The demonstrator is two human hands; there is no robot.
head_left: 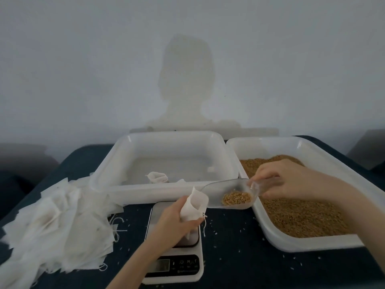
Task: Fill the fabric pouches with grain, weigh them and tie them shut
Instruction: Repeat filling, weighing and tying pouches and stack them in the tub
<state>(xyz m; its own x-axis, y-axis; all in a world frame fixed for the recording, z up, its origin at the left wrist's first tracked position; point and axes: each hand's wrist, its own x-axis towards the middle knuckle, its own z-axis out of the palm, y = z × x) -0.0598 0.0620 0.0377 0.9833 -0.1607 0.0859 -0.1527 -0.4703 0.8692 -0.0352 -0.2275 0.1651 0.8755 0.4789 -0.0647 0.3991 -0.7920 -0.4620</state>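
Fingers of the left hand point(177, 215) grip an open pouch point(194, 202) above the scale point(177, 257); right hand point(291, 180) pinches the grain scoop point(231, 195): filling underway, one filled pouch point(156, 177) trayed, a stack point(54, 222) remaining.

Landmark: scale point(175, 253), near table edge, centre
- pile of pouches point(56, 222): left of scale, on table point(239, 243)
- tray with grain point(300, 207): right of scale
- second tray point(166, 163): behind scale, left of grain tray; one pouch point(157, 177) inside
- held pouch point(193, 205): above scale
- scoop point(231, 193): right of held pouch, over grain tray's left rim
- loose grains: on table around scale
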